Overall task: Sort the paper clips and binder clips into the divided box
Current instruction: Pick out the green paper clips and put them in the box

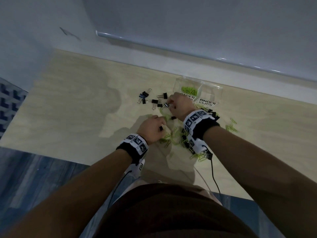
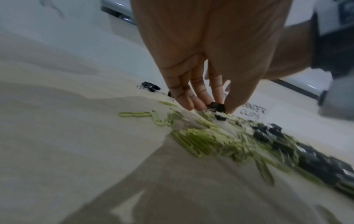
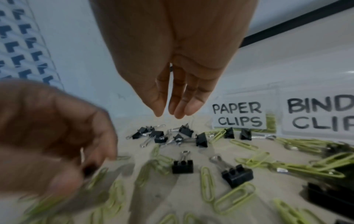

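My left hand [image 1: 160, 126] pinches a small black binder clip [image 2: 216, 106] between thumb and fingers, low over the green paper clips [image 2: 201, 141]. My right hand [image 3: 166, 112] is further back, fingers straight and pointing down. Nothing shows between its fingers and thumb. In the head view its tips sit right at one binder clip [image 1: 166, 105]. More black binder clips [image 3: 180, 134] lie below and beyond it. The clear divided box [image 1: 220, 90] stands behind. Green paper clips [image 1: 189, 90] fill the part labelled PAPER CLIPS. I see nothing in the BINDER CLIPS part [image 1: 211, 94].
A mixed heap of green paper clips and black binder clips [image 1: 187, 140] spreads under my right wrist, with a few paper clips [image 1: 231, 126] off to the right. The wooden table [image 1: 68, 109] ends at a wall ledge behind the box.
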Tool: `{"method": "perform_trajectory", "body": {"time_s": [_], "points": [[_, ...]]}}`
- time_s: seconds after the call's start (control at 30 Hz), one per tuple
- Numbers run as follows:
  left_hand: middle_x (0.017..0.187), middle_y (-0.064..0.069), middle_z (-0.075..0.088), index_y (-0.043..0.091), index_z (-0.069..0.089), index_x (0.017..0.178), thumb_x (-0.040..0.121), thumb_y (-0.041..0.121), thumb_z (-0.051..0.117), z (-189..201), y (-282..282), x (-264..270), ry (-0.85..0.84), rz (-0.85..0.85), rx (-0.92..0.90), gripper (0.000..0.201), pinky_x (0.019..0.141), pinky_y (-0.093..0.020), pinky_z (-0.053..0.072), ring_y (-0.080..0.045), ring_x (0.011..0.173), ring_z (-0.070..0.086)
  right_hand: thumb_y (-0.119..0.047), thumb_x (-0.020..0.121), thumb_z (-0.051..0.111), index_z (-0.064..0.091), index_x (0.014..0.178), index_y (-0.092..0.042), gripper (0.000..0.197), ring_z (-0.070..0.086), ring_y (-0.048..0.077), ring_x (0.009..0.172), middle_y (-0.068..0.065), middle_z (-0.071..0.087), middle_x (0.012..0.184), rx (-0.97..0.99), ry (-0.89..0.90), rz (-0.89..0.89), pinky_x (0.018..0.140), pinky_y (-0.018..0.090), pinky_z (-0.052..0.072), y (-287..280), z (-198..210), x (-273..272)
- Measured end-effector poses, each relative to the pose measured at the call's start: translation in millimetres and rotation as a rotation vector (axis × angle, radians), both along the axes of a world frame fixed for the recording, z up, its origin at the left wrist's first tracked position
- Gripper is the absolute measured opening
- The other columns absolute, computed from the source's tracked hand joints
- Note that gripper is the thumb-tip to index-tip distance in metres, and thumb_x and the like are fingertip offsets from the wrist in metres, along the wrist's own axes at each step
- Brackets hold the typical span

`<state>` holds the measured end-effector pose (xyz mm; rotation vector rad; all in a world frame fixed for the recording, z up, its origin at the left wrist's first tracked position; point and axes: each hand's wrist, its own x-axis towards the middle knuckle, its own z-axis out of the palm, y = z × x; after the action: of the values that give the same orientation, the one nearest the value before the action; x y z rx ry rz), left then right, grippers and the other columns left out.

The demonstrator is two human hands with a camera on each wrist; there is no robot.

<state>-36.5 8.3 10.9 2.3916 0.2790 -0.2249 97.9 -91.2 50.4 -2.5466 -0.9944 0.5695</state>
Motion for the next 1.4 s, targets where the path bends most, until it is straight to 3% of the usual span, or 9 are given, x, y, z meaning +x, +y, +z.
{"method": "perform_trajectory", "body": {"time_s": [0.2,0.3,0.47,0.63,0.77,0.83,1.0,1.13,1.4], "points": [[0.099,-0.011,0.059,0.01,0.061,0.106,0.085,0.017,0.059,5,46,1,-0.116,0.212,0.081,0.023,0.079,-0.035,0.048,-0.025,0.088,0.057,-0.001,0.081,0.05,0.064,0.103,-0.02,0.032,0.059,0.029,0.105,0.011,0.061,0.116,-0.139,0.069,0.196,0.087,0.035,0.05,10,-17,-25],[0.115,-0.013,0.057,0.007,0.058,0.117,0.088,0.013,0.053,0,62,3,-0.035,0.122,0.204,0.03,0.092,-0.04,0.044,-0.03,0.108,0.05,0.002,0.086,0.044,0.049,0.131,-0.017,0.048,0.049,0.03,0.123,0.009,0.044,0.142,-0.17,0.031,0.263,0.1,0.04,0.044,-1,-28,-36],[0.134,-0.011,0.045,0.004,0.049,0.131,0.09,0.007,0.048,-3,49,-8,0.075,-0.151,0.297,0.04,0.099,-0.045,0.041,-0.03,0.124,0.034,0.005,0.083,0.048,0.046,0.135,-0.016,0.057,0.052,0.024,0.122,0.001,0.04,0.146,-0.115,-0.026,0.408,0.097,0.037,0.049,-36,-45,-49],[0.134,-0.016,0.043,0.003,0.049,0.131,0.088,0.03,0.06,-10,44,-30,0.02,-0.195,0.245,0.052,0.103,-0.046,0.037,-0.034,0.121,0.036,-0.017,0.083,0.059,0.05,0.13,-0.011,0.048,0.05,0.027,0.117,0.009,0.047,0.134,-0.029,0.027,0.388,0.099,0.037,0.046,-60,-43,-48],[0.135,-0.014,0.032,0.005,0.031,0.14,0.065,0.061,0.071,-10,38,-45,0.122,-0.044,0.221,0.102,0.105,-0.043,0.036,-0.031,0.121,0.031,-0.046,0.073,0.071,0.033,0.141,-0.015,0.084,0.035,0.026,0.116,0.007,0.035,0.13,-0.185,-0.011,0.363,0.096,0.038,0.042,-53,-34,-55],[0.131,-0.015,0.032,0.007,0.032,0.137,0.056,0.063,0.076,-9,30,-44,0.158,0.002,0.227,0.108,0.102,-0.043,0.039,-0.032,0.118,0.035,-0.049,0.069,0.075,0.028,0.143,-0.015,0.093,0.032,0.026,0.118,0.008,0.031,0.133,-0.258,-0.02,0.357,0.096,0.04,0.041,-48,-36,-61],[0.124,-0.015,0.039,0.008,0.041,0.133,0.068,0.042,0.078,-13,6,-19,0.185,-0.086,0.155,0.082,0.099,-0.038,0.041,-0.032,0.111,0.045,-0.028,0.076,0.073,0.042,0.135,-0.014,0.068,0.041,0.03,0.111,0.012,0.04,0.122,-0.257,0.005,0.294,0.094,0.04,0.043,-35,-36,-63],[0.109,-0.013,0.049,0.01,0.057,0.118,0.076,0.023,0.071,-8,-5,0,0.159,-0.113,0.116,0.045,0.084,-0.031,0.039,-0.029,0.099,0.051,-0.013,0.085,0.06,0.05,0.13,-0.014,0.046,0.052,0.034,0.103,0.016,0.049,0.111,-0.201,0.026,0.267,0.084,0.039,0.044,-39,-36,-55],[0.093,-0.012,0.061,0.007,0.067,0.093,0.085,0.015,0.059,-6,-13,25,0.059,-0.15,0.17,0.015,0.076,-0.035,0.044,-0.029,0.089,0.058,0.002,0.081,0.056,0.068,0.105,-0.007,0.029,0.06,0.032,0.09,0.017,0.064,0.1,0.043,0.059,0.062,0.08,0.033,0.046,-63,-31,-38]]}}
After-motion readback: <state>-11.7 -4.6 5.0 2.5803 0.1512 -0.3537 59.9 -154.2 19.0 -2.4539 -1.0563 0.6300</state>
